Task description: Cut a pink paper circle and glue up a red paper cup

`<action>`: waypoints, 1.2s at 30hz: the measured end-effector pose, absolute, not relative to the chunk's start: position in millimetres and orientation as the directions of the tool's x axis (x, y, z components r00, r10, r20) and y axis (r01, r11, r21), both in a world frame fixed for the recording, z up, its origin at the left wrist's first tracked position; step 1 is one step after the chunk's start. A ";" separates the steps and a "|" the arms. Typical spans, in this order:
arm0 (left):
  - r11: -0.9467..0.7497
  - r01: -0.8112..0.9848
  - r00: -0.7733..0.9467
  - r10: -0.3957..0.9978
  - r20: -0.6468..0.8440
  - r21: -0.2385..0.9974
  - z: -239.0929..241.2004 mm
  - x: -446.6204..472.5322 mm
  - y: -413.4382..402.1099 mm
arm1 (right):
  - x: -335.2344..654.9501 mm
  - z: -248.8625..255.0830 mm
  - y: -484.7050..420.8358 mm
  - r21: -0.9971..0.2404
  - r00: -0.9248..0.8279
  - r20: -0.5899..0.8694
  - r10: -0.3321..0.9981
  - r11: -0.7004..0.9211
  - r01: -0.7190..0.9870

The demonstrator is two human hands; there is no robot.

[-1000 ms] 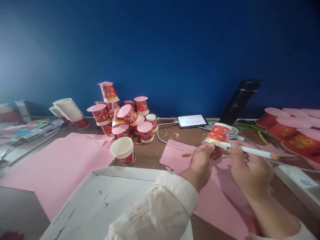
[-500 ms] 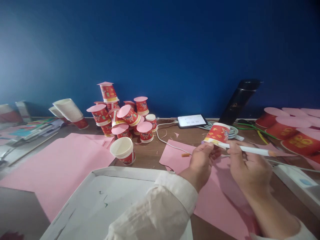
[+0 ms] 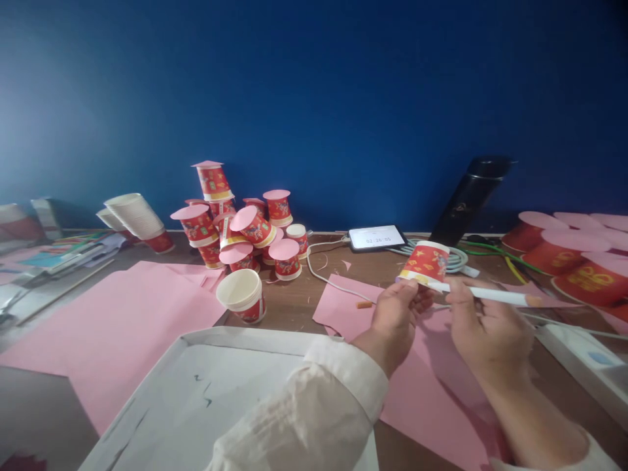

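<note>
My left hand (image 3: 392, 320) is closed on the rim of a red paper cup (image 3: 424, 260) with yellow print, held upside down and slightly tilted. In my right hand (image 3: 485, 324) is a slim white pen-like stick (image 3: 507, 296) with a tan end. Its tip meets the cup's lower edge, though I cannot make out a mark. Below both hands lies a cut sheet of pink paper (image 3: 432, 405). To the left, several red cups topped with pink paper discs (image 3: 283, 248) are piled up, and an upright paper cup (image 3: 243, 299) stands in front.
A white tray (image 3: 216, 337) lies at the front, beside a large pink sheet (image 3: 122, 314). Against the blue wall are a phone showing a timer (image 3: 377, 238), a leaning black flask (image 3: 468, 199) and coiled cable (image 3: 456, 260). More disc-topped cups (image 3: 583, 271) stand right; stacked cups (image 3: 140, 219) lean left.
The held cup has shifted very slightly to the left. Both hands keep their grips, and the white stick stays at the cup's lower edge.
</note>
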State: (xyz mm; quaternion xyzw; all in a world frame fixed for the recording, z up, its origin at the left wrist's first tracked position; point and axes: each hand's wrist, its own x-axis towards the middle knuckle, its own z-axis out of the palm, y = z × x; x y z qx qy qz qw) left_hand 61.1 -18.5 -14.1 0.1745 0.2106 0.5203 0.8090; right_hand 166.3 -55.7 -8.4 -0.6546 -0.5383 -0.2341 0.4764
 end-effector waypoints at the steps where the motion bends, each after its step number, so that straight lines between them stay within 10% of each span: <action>1: 0.398 -0.768 0.371 0.915 -0.159 0.502 -13.8 61.0 -18.6 | 166.3 -8.1 -55.7 -0.386 0.325 0.811 0.485 0.027 0.922; 36: 0.403 -0.763 0.369 0.913 -0.172 0.504 -15.6 61.4 -17.3 | 167.6 -10.4 -55.7 -0.407 0.359 0.788 0.500 -0.014 0.913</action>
